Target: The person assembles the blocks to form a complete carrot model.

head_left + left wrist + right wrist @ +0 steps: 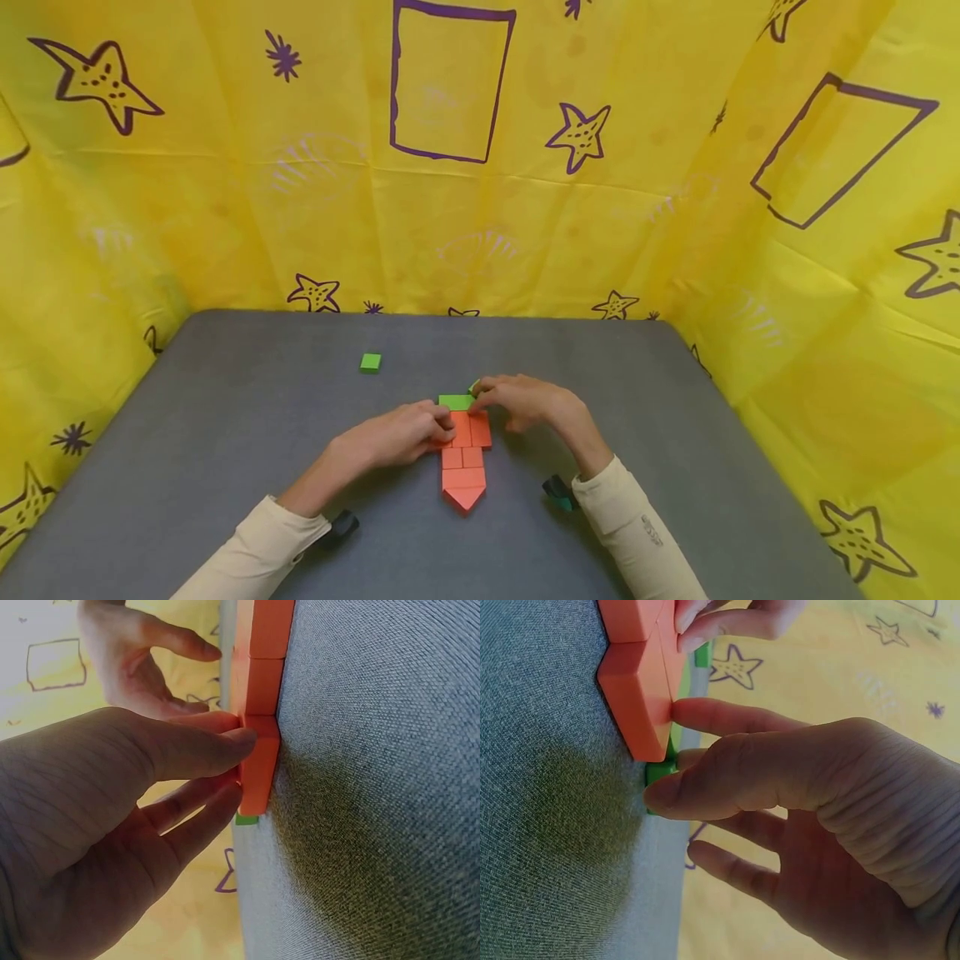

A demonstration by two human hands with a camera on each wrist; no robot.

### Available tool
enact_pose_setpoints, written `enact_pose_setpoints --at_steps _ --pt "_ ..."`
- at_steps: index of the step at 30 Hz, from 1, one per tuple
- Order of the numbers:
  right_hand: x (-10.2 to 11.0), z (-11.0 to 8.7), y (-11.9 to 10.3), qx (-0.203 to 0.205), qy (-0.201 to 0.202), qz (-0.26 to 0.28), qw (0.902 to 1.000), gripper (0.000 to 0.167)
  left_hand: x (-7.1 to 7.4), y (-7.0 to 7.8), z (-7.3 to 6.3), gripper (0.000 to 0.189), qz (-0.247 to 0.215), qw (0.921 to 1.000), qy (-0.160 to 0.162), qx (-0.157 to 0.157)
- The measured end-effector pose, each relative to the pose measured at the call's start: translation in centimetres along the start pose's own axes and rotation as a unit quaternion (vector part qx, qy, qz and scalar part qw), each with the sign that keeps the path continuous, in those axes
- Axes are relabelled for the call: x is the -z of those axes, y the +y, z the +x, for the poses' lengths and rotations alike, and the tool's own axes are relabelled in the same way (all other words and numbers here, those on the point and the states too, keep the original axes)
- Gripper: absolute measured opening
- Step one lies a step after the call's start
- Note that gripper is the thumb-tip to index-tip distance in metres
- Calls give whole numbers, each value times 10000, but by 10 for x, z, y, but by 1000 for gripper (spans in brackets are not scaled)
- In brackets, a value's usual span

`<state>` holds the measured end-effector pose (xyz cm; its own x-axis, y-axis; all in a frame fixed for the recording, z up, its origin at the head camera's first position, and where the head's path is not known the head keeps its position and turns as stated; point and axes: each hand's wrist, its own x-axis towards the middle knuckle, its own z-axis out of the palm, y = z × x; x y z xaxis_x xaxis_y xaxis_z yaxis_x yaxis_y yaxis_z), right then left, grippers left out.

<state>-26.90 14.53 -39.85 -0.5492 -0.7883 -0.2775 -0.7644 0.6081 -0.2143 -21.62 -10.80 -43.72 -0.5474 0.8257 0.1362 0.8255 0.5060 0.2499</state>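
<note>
Flat orange blocks [462,477] lie joined in a rocket-like figure on the grey table, with a triangular block [465,497] pointing toward me. A green block [453,402] adjoins the figure's far end. At the left side, my left hand [408,433] pinches an orange block [261,769] between thumb and fingers. Opposite it, my right hand [528,400] holds a small green block [658,774] by the figure's far right corner, mostly covered by the fingers. Its index fingertip touches the top of an orange block [634,701].
Another green block [371,362] lies apart, toward the back left of the grey table [225,400]. Yellow cloth [337,217] with purple drawings hangs behind and at both sides. Dark wrist devices [558,492] sit under both cuffs.
</note>
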Motion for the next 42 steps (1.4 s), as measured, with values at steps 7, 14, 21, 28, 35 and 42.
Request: enact_pose_setpoints --at_steps 7,14,21,28,35,42 --pt "1 -1 -2 -93 -40 44 9999 57 1 0 1 18 37 9999 56 -94" --pt "-1 -2 -4 -99 -9 -62 9999 61 1 1 0 20 -20 10000 -16 -43" --pt "-1 -1 -6 -236 -75 -66 9997 63 2 1 0 19 17 9999 49 -133" --pt "-1 0 -8 -278 -42 -55 9996 62 7 -3 1 24 -335 9992 -213 88" --pt "-2 1 -8 -407 -145 -59 9990 63 41 -37 -9 27 -233 9979 458 384" --pt "-2 0 -8 -405 -145 -110 9990 63 58 -112 -34 46 28 9904 -400 1323"
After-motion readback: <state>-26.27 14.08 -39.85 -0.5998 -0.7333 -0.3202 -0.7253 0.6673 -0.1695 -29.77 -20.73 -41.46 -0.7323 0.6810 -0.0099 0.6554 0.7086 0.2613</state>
